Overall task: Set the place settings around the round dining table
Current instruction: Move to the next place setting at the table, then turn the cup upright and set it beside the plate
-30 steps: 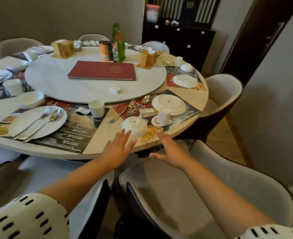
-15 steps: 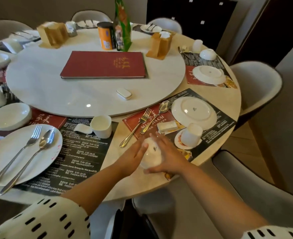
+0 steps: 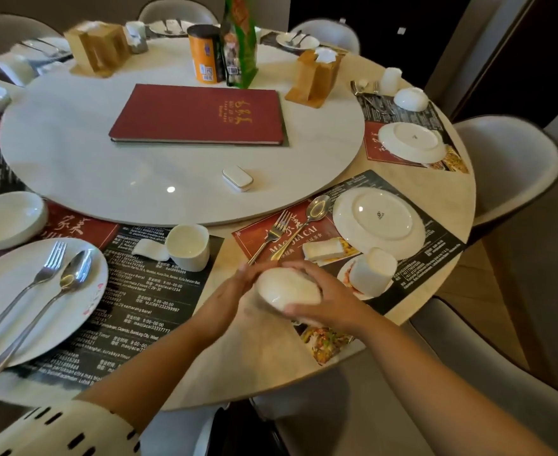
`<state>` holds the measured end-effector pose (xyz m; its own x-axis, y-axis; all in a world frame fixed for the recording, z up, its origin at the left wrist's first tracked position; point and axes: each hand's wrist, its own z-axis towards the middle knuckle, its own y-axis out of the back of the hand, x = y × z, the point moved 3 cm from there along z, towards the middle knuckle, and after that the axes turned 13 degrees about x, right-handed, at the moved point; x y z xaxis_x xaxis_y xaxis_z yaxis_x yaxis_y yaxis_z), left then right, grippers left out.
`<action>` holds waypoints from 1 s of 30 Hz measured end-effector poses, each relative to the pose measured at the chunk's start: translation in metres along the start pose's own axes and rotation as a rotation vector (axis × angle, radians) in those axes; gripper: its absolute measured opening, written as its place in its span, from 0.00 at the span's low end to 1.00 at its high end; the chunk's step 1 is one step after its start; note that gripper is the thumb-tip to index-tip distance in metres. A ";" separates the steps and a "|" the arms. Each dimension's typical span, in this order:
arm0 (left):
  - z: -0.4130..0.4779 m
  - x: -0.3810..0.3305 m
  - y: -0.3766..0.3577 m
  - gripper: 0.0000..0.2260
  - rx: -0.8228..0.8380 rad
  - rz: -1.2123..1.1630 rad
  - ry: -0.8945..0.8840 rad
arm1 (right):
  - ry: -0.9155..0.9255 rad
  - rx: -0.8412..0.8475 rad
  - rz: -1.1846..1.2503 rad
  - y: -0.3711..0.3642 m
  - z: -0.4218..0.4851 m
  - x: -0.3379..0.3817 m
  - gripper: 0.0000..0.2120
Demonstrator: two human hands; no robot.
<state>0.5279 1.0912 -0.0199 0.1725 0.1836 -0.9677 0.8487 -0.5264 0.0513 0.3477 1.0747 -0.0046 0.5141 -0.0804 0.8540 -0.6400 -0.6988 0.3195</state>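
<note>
Where the round table point(image 3: 264, 366) runs out of frame at left, a white dinner plate point(image 3: 8, 278) sits on a black printed placemat point(image 3: 133, 311). A fork point(image 3: 31, 284) and spoon point(image 3: 70, 274) lie side by side on it, handles toward the near edge. An upright white cup point(image 3: 188, 246) stands at that mat's far right corner.

Left forearm comes up from the bottom left, with a patterned sleeve point(image 3: 57, 432) at the elbow end. Left hand point(image 3: 228, 296): palm turned inward, fingers cupped against the left side of the small white bowl point(image 3: 287, 289).

Bowl is held between both hands over bare tabletop, at the near left corner of the red-and-black placemat point(image 3: 435, 250). Its rounded outside faces the camera. It is motion-blurred, so cannot tell whether it touches the table.

Right hand point(image 3: 331, 304): fingers curled over the bowl's far edge, thumb at its near side, wrist angled in from the lower right. Both hands are clamped on the bowl.

Just beyond the hands, a second fork point(image 3: 272, 233) and second spoon point(image 3: 308, 218) lie aslant on the red part of that mat. Further right, an upside-down cup point(image 3: 373, 271) stands on a saucer point(image 3: 348, 274), with an upside-down plate point(image 3: 379, 222) behind it.
</note>
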 end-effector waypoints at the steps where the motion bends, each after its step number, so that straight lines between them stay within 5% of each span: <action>1: 0.000 -0.004 0.002 0.27 -0.008 -0.041 -0.025 | -0.007 0.057 0.276 -0.001 -0.003 0.003 0.42; 3: 0.000 -0.011 0.000 0.23 -0.049 -0.089 -0.052 | 0.003 0.158 0.829 -0.006 -0.007 0.005 0.40; 6: -0.001 -0.011 -0.007 0.11 -0.222 -0.095 0.000 | 0.003 0.050 1.094 -0.013 -0.005 -0.001 0.30; 10: -0.013 -0.002 -0.010 0.11 -0.389 -0.099 0.110 | -0.111 -0.299 0.985 -0.029 -0.002 -0.005 0.16; 14: -0.025 0.009 -0.008 0.12 -0.461 -0.082 0.186 | 0.038 -0.488 0.600 -0.042 0.003 0.000 0.09; 23: -0.039 0.022 0.002 0.16 -0.485 0.001 0.271 | 0.176 -0.558 0.649 -0.071 0.014 -0.005 0.20; 30: -0.036 0.027 0.011 0.17 -0.461 0.185 0.290 | 0.226 -0.582 0.582 -0.071 0.021 -0.011 0.13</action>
<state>0.5594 1.1203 -0.0367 0.4138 0.3772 -0.8286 0.9104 -0.1669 0.3787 0.3995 1.1100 -0.0457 -0.0746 -0.1263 0.9892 -0.9901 -0.1089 -0.0886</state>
